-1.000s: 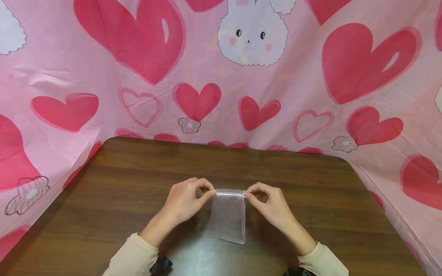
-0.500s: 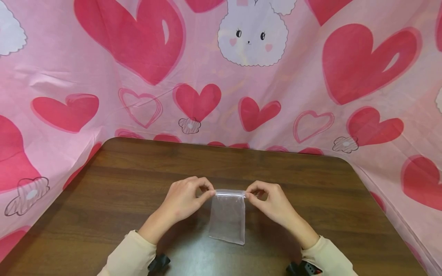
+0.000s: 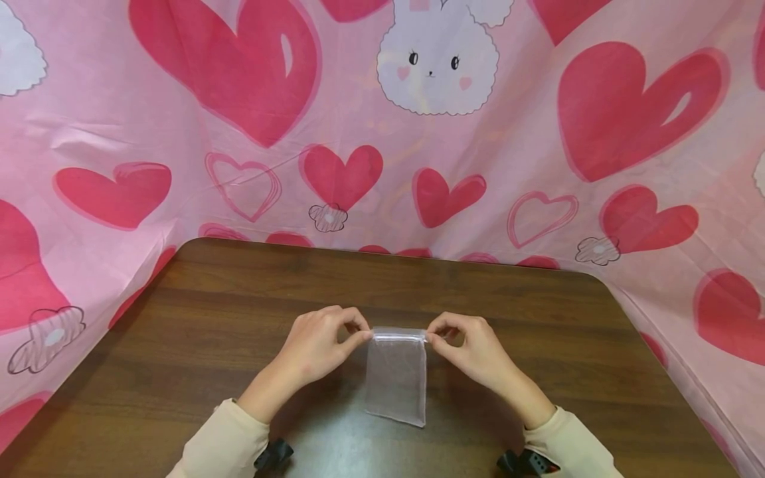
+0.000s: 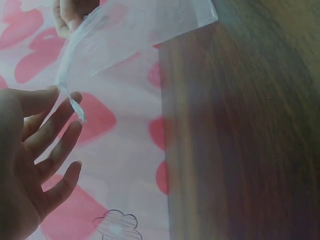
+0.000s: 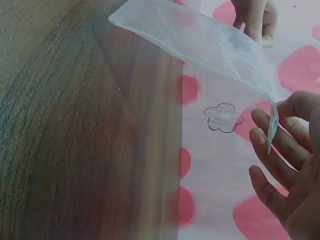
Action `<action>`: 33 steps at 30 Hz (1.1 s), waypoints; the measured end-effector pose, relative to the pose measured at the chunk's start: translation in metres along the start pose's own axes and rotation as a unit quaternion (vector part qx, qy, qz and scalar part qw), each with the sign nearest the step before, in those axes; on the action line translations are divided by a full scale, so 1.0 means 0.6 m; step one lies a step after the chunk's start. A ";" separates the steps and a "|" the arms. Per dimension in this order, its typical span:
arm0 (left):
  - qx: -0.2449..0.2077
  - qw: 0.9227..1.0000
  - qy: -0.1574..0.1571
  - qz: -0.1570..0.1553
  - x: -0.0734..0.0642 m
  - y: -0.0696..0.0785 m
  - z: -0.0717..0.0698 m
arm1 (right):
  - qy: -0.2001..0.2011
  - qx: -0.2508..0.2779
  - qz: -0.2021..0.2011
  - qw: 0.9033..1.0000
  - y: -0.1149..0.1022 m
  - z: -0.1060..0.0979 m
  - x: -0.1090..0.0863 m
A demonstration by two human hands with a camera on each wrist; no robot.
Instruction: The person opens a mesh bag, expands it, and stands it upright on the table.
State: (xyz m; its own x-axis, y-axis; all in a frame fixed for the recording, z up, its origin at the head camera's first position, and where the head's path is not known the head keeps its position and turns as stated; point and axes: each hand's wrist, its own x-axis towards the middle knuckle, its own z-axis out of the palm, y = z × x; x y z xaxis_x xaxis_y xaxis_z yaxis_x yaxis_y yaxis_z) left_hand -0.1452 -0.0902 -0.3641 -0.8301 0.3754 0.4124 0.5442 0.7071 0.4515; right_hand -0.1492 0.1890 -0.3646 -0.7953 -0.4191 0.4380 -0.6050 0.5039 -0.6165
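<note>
A small sheer white organza pouch [image 3: 396, 385] hangs between the two hands, its gathered top band stretched sideways. My left hand [image 3: 319, 342] pinches the pouch's upper left corner between thumb and index finger. At the upper right corner, my right hand [image 3: 472, 348] pinches it the same way. In the left wrist view a short ribbon end [image 4: 76, 109] dangles below the pinch, beside loosely spread fingers. A similar ribbon end [image 5: 272, 130] hangs by the right hand's fingers in the right wrist view. Through the thin fabric of the pouch [image 5: 200, 42] the background shows.
A dark brown wooden table [image 3: 239, 285] with rounded far corners lies beneath the hands. Behind it and along both sides hangs a pink cloth [image 3: 370, 119] printed with hearts and a white bunny. A black wrist device [image 3: 273, 455] sits beside the left sleeve.
The pouch's lower end has swung slightly to the right. Both forearms have spread a little outward, while the hands keep their pinch on the top corners.
</note>
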 end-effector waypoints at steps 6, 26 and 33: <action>0.002 1.000 0.000 -0.001 -0.002 -0.001 -0.002 | -0.006 -0.011 -0.005 1.000 0.000 -0.001 -0.001; -0.009 1.000 0.004 0.011 -0.004 -0.005 0.003 | -0.010 -0.027 -0.003 1.000 -0.002 -0.004 -0.003; -0.023 1.000 -0.018 0.011 -0.005 -0.006 0.008 | -0.010 0.012 -0.007 1.000 0.001 0.004 -0.005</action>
State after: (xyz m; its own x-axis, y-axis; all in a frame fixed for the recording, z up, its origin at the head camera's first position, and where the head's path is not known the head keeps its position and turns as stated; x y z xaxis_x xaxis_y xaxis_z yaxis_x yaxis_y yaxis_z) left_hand -0.1453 -0.0911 -0.3712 -0.8217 0.4126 0.3932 0.5661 0.6708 0.4791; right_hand -0.1472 0.1888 -0.3680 -0.7854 -0.4407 0.4347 -0.6153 0.4799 -0.6254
